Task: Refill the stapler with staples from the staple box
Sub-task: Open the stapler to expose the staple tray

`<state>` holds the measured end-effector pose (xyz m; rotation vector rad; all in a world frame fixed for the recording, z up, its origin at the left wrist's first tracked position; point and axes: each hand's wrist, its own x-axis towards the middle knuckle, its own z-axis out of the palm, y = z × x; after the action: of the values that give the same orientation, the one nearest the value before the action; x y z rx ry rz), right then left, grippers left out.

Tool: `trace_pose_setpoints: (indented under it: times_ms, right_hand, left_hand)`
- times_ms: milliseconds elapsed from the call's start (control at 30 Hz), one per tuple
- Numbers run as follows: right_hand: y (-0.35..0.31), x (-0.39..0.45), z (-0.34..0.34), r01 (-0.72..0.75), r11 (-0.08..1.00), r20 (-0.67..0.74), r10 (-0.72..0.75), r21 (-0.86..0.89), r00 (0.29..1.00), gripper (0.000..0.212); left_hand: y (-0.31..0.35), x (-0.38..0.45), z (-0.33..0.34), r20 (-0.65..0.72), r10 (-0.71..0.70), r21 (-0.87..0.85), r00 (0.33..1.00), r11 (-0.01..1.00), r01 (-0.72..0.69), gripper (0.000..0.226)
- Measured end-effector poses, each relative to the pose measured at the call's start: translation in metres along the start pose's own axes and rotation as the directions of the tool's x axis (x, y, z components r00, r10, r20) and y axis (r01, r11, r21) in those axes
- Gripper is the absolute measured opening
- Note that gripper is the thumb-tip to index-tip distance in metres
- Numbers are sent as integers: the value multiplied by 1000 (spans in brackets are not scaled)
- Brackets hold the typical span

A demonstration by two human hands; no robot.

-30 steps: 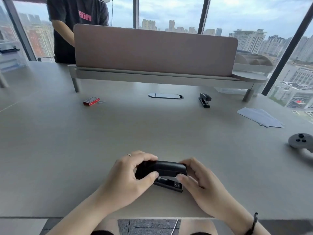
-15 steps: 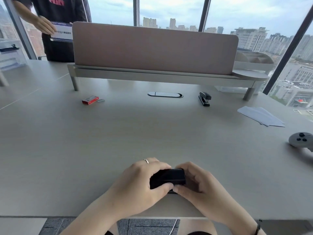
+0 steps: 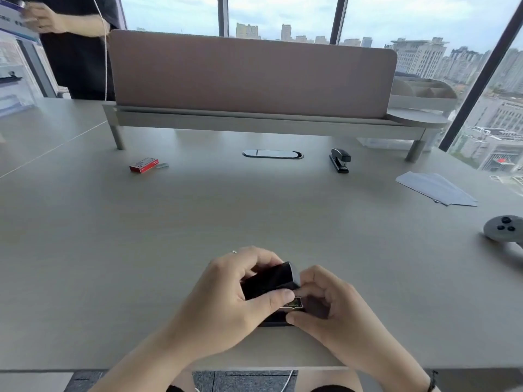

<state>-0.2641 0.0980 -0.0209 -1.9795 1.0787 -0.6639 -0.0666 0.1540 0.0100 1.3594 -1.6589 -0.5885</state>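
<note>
Under both hands [image 3: 226, 304], stapler [image 3: 271, 278] mostly hidden.

A pale tabletop [image 3: 198, 227] is filling the frame. A pink divider [image 3: 249, 77] is standing across the top. Daylight is coming through tall windows [image 3: 283, 12] behind it.

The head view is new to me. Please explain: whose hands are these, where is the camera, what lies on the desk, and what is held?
The camera sits on a person's head and looks down at their own hands. The left hand and right hand together hold a black stapler, its top lifted. On the desk farther away lie a red staple box, a second stapler, white papers and a grey controller. Another person stands behind the desk.
</note>
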Motion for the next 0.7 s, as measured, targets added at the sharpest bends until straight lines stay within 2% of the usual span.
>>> trace_pose_setpoints:
  times_ms: [67, 233, 333, 433, 533, 633, 700]
  right_hand:
    - [0, 0, 0, -15, 1000, 7, 15, -8, 1000, 33]
    - [0, 0, -1, -17, 999, 19, 17, -37, 1000, 29]
    - [-1, 0, -1, -21, 999, 10, 22, -45, 1000, 29]
    - [0, 0, 1, -14, 998, 6, 15, -54, 1000, 30]
    - [0, -1, 0, -12, 997, 1, 12, -70, 1000, 29]
    - [-1, 0, 0, -7, 997, 0, 7, -75, 1000, 28]
    - [0, -1, 1, -3, 998, 0, 3, -67, 1000, 29]
  left_hand:
    - [0, -2, -9, -22, -23, -123, 999, 992, 20, 27]
    - [-14, -12, -40, -118, -29, -248, 993, 969, -1, 32]
    - [-26, -21, -60, -165, -78, -357, 983, 934, 15, 45]
    - [-41, -29, -80, -144, -148, -409, 978, 909, 77, 57]
    - [-53, -38, -92, -102, -188, -384, 977, 913, 136, 58]
    - [-63, -45, -101, -30, -232, -325, 972, 922, 210, 34]
    - [-69, -51, -105, 0, -259, -231, 966, 940, 252, 50]
